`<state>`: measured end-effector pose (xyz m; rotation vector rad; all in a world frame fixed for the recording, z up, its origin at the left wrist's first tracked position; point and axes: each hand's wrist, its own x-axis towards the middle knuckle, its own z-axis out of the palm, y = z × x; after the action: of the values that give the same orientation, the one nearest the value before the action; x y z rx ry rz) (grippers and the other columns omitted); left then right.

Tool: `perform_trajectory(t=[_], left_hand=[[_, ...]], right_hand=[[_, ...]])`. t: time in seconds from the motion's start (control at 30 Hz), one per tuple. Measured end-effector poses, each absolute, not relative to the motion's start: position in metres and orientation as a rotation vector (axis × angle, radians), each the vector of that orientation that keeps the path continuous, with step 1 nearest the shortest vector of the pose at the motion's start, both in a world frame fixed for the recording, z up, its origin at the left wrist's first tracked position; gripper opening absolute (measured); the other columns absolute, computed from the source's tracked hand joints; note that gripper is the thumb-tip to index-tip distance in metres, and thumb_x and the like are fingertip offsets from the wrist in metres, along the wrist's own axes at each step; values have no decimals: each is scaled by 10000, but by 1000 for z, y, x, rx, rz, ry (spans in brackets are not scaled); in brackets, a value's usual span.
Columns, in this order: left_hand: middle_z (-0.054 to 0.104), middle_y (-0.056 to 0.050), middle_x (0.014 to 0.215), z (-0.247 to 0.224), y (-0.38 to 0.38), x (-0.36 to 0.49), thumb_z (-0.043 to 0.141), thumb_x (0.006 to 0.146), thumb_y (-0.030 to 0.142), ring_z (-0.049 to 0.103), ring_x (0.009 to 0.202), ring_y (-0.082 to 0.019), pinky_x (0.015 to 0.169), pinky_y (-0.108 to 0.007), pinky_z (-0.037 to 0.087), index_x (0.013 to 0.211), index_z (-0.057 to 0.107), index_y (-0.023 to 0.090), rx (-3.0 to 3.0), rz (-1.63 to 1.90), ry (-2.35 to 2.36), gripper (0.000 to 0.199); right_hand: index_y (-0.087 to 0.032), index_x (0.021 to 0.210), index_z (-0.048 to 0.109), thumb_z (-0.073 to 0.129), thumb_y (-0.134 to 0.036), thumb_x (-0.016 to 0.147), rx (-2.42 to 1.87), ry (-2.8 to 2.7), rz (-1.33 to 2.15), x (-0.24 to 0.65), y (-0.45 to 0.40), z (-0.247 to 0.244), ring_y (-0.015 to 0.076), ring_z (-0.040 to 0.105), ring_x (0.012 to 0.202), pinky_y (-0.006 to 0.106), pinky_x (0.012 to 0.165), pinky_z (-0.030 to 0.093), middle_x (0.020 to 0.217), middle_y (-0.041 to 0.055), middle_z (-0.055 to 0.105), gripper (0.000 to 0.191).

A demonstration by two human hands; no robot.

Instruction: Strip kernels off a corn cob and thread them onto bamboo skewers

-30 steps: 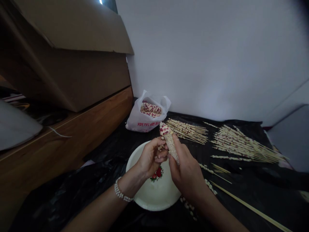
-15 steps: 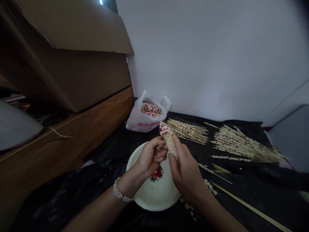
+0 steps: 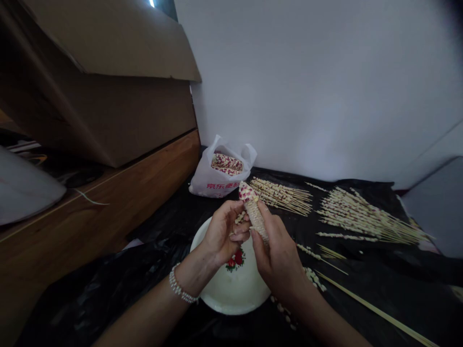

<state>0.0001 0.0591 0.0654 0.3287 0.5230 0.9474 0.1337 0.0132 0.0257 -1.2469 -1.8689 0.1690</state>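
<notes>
A corn cob (image 3: pixel 257 220), mostly stripped, has red and white kernels left only near its tip. My right hand (image 3: pixel 277 243) is closed around its lower part. My left hand (image 3: pixel 226 231) has curled fingers with loose kernels (image 3: pixel 240 218) in them, and its fingertips touch the cob's left side. Both hands are above a white basin (image 3: pixel 235 294) with a red flower print on its bottom. Behind them a white plastic bag (image 3: pixel 207 176) holds more speckled cobs (image 3: pixel 227 163).
Bundles of kernel-threaded skewers (image 3: pixel 282 195) lie on black plastic sheeting at the right, with a larger pile (image 3: pixel 361 217) farther right. Bare sticks (image 3: pixel 376 308) and scattered kernels (image 3: pixel 314 278) lie beside my right forearm. A cardboard box (image 3: pixel 137 111) stands at the left by a wooden edge.
My left thumb has shifted slightly up along the cob, and the kernels in the left hand show more clearly. My right hand keeps its hold on the cob.
</notes>
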Motion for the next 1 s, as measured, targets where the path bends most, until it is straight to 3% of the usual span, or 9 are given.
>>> perform_trajectory(t=[0.23, 0.6, 0.8, 1.0], left_hand=[[436, 37, 629, 66, 57, 3, 575, 752, 196, 261, 405, -15, 334, -114, 166, 765, 540, 136, 327, 969, 540, 70], [401, 53, 557, 57, 59, 7, 555, 633, 78, 266, 390, -13, 329, -124, 171, 639, 483, 141, 324, 1017, 658, 96], [445, 32, 632, 60, 58, 6, 587, 756, 235, 258, 405, -12, 330, -115, 152, 738, 550, 128, 381, 990, 575, 114], [393, 53, 594, 57, 60, 6, 566, 619, 73, 256, 398, -7, 333, -115, 165, 662, 503, 134, 366, 1016, 608, 98]], right_hand=[[-125, 1485, 307, 407, -168, 950, -1271, -1900, 128, 130, 11, 26, 246, 647, 954, 396, 790, 571, 1068, 130, 581, 546], [-145, 1499, 288, 420, -174, 941, -1254, -1876, 229, 131, 13, 22, 241, 649, 934, 388, 777, 572, 1097, 132, 587, 574], [-174, 1502, 269, 415, -179, 946, -1258, -1869, 192, 134, 15, 22, 240, 650, 933, 394, 781, 570, 1104, 133, 593, 575], [-201, 1506, 262, 428, -172, 934, -1253, -1884, 193, 134, 15, 21, 238, 653, 908, 396, 766, 573, 1100, 125, 598, 596]])
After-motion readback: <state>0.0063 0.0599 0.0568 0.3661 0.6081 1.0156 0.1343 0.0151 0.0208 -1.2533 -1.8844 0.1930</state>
